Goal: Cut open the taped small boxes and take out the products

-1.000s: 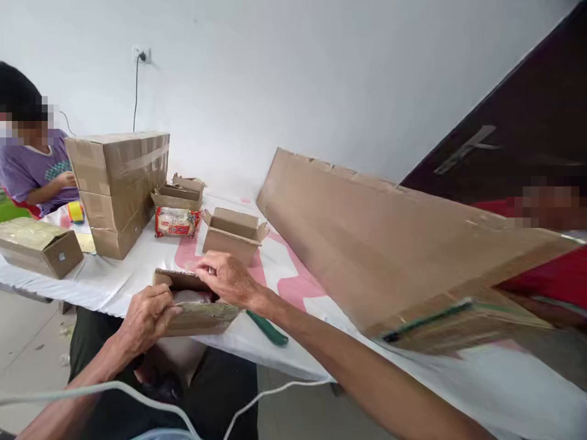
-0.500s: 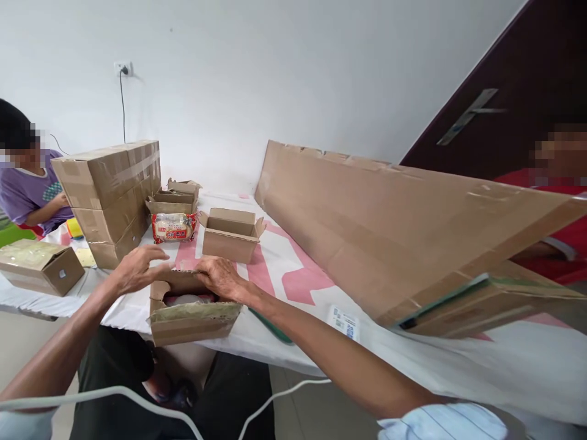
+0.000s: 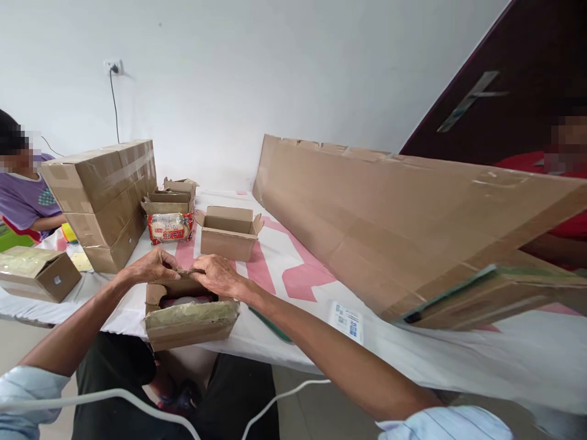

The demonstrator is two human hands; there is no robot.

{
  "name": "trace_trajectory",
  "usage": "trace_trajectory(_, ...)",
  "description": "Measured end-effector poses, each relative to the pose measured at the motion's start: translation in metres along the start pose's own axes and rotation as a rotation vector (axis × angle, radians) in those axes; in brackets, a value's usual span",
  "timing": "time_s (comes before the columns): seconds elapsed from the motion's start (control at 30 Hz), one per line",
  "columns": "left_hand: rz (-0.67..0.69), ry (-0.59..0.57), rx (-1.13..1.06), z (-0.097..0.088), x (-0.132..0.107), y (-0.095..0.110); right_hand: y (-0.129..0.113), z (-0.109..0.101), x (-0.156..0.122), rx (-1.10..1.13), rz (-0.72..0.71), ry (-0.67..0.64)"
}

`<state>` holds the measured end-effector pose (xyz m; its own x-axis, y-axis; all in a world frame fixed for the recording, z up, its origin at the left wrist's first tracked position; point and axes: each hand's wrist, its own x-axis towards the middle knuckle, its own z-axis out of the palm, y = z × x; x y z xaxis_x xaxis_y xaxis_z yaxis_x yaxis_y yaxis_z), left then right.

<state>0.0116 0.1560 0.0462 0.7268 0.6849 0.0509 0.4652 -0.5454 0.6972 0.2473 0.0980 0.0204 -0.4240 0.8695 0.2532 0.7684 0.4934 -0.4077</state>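
Note:
A brown cardboard box (image 3: 190, 330) stands at the table's front edge with its top partly open. Its near flap carries a strip of yellowish tape, and something pale and rounded shows inside. My left hand (image 3: 153, 267) pinches the far flap of this box at its upper edge. Close beside it, my right hand (image 3: 215, 273) grips the same flap, with the thumb toward me and the fingertips partly hidden. Just beyond the hands lie a red and clear food packet (image 3: 170, 228) and an open cardboard box (image 3: 229, 238).
Stacked taped boxes (image 3: 103, 201) and a single box (image 3: 41, 272) stand at left. A large cardboard panel (image 3: 376, 226) leans along the right, near a printed label sheet (image 3: 347, 322). One person sits at far left, another behind the panel. A white cable (image 3: 110, 397) crosses in front.
My left hand has moved right and down, closing from spread fingers onto the box's far flap. My right hand stays on that flap. The view has shifted slightly.

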Motion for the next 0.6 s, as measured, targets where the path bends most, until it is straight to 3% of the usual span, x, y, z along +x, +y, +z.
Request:
trace_trajectory(0.17, 0.142, 0.162, 0.266, 0.014, -0.005, 0.001, 0.001, -0.007, 0.007, 0.024, 0.052, -0.037)
trace_trajectory(0.27, 0.313, 0.276, 0.660, 0.027, -0.011, -0.001, 0.004, -0.011, 0.013, 0.016, 0.080, -0.082)
trace_trajectory(0.33, 0.386, 0.288, 0.830, 0.032, -0.015, -0.001, 0.005, -0.012, 0.018, 0.027, 0.099, -0.118)
trace_trajectory(0.43, 0.332, 0.270, 0.686, 0.029, -0.016, 0.002, 0.005, -0.014, 0.021, 0.045, 0.097, -0.136)
trace_trajectory(0.6, 0.021, 0.176, 0.111, 0.016, -0.005, 0.009, 0.001, -0.016, 0.023, 0.077, 0.075, -0.124)
